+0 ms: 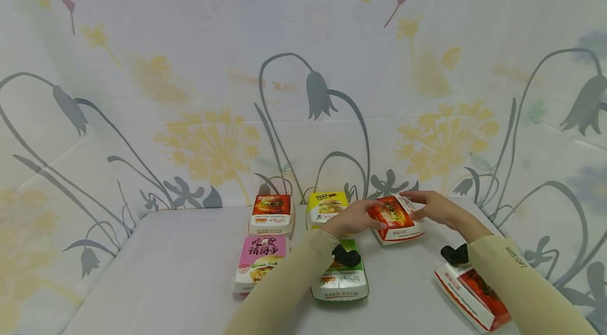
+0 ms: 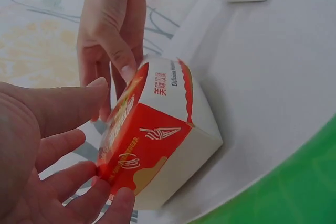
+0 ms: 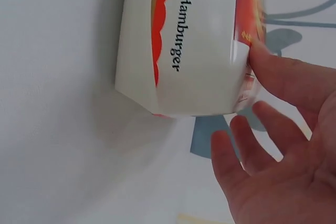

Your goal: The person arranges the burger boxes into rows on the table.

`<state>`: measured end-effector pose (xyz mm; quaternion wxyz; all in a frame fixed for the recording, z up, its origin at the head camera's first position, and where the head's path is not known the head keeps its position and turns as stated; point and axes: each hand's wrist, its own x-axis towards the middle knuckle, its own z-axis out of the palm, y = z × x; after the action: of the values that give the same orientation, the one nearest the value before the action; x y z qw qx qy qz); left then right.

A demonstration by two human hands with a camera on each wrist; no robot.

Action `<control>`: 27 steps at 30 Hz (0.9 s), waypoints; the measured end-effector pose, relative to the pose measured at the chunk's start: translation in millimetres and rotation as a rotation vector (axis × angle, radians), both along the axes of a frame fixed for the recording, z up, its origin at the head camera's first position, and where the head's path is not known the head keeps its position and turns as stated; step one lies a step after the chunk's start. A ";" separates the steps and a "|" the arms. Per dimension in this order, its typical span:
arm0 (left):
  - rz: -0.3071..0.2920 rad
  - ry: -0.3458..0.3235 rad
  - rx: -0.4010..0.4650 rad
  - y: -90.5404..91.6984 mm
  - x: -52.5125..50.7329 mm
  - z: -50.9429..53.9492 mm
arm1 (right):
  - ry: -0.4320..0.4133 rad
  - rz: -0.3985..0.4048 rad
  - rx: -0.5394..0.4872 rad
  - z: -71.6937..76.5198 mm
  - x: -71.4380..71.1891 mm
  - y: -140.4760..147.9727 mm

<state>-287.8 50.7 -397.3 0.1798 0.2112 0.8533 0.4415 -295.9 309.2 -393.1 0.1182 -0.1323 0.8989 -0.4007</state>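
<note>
Backdrop [image 1: 303,24]: pale cloth, printed w/ grey bellflowers + yellow & red blooms; hangs behind red box [image 1: 394,218] and along table sides. Rest of room hidden; light soft, shadows faint.
Table [image 1: 180,261]: pale, smooth-looking top under red box; prob. low friction, so light fingertip contact may suffice.
Sleeves: both cream. L sleeve [image 1: 280,293] comes from front-left of red box; R sleeve [image 1: 536,277] from front-right.
Red box: btwn the hands, looks set down on table, slightly askew, printed lid up. Prob. touched at opp. sides so it can be squared w/o squashing the card.
Back row: yellow box [image 1: 326,207] just left of red box, orange-red box [image 1: 270,214] farther left; all 3 roughly in line, prob. deliberate.
Front row: green box [image 1: 342,279] front-left of red box, pink box [image 1: 262,258] farther left. Gaps small, so looks like a grid.
2nd red box [image 1: 474,298]: front-right of red box, well apart, angled, partly under R sleeve; seems outside the grid.
L hand [image 1: 355,218]: left of red box, fingers loosely spread, tips touching its side; no firm grip seen.
R hand [image 1: 435,207]: right of red box, thumb on lid edge, fingers relaxed, apart; can't tell pressure.
Straps: black, 1 per wrist, either side of red box.
</note>
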 end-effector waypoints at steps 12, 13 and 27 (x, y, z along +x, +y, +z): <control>-0.034 0.000 0.002 -0.6 2.4 4.0 | 0.023 0.069 0.009 2.1 -0.5 0.0; -0.053 0.001 0.005 -2.4 3.2 4.6 | 0.023 0.069 0.014 2.4 -0.4 -0.5; -0.154 0.062 -0.125 -14.9 12.5 5.7 | 0.079 0.051 0.170 5.4 2.8 -3.0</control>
<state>-275.3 35.9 -391.6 0.1995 0.2779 0.8656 0.3657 -293.1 306.2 -387.8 0.1034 -0.1603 0.9299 -0.3145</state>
